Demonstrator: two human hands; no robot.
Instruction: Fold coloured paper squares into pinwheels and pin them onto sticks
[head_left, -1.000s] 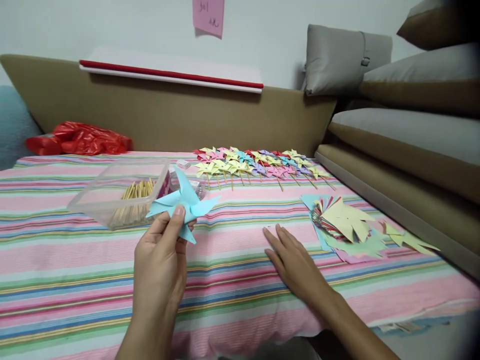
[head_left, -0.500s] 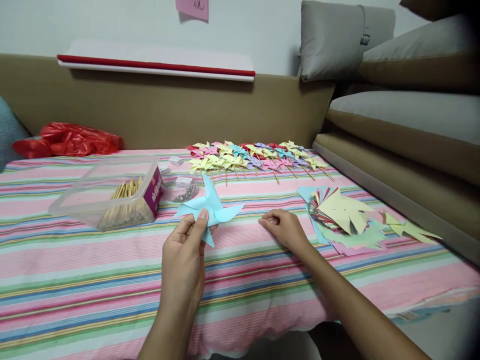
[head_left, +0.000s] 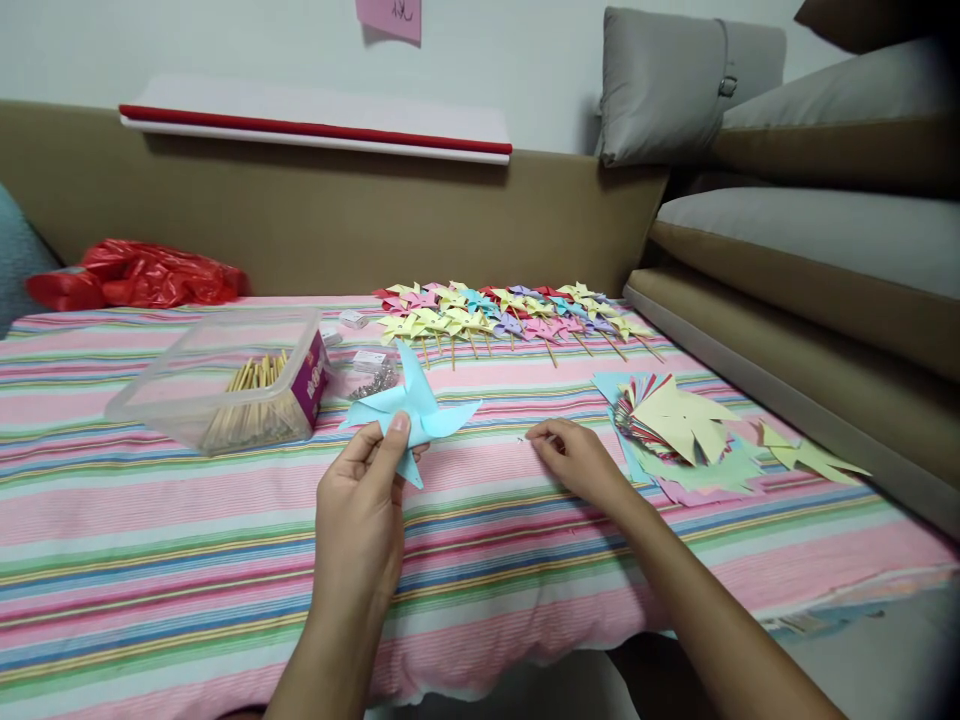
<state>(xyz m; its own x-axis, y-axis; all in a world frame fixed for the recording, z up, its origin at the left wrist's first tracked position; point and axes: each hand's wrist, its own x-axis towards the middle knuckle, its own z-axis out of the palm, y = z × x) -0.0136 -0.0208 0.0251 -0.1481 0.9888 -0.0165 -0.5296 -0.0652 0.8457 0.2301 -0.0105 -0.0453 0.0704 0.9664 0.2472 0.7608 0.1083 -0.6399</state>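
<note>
My left hand [head_left: 367, 480] pinches a light blue paper pinwheel [head_left: 420, 400] near its middle, thumb on the front, blades spread and held above the cloth. My right hand [head_left: 571, 455] rests low over the striped cloth, its fingers curled together; whatever may be between the fingertips is hidden. Just left of those fingertips lies a tiny dark thing [head_left: 520, 440], too small to name. Behind the blue pinwheel sits a clear bag of small metal pins [head_left: 375, 382]. To the right of my right hand is a stack of cut paper blanks [head_left: 682, 420].
A clear plastic box [head_left: 150, 405] with wooden sticks [head_left: 259, 390] stands on the left. Many finished pinwheels on sticks [head_left: 510, 315] lie along the back. A red plastic bag [head_left: 157, 275] is at the back left. Stacked cushions [head_left: 810, 250] border the right side.
My right hand has shifted slightly right, and a tiny dark thing now shows on the cloth beside its fingertips. My left hand keeps the blue pinwheel, a little further left.
</note>
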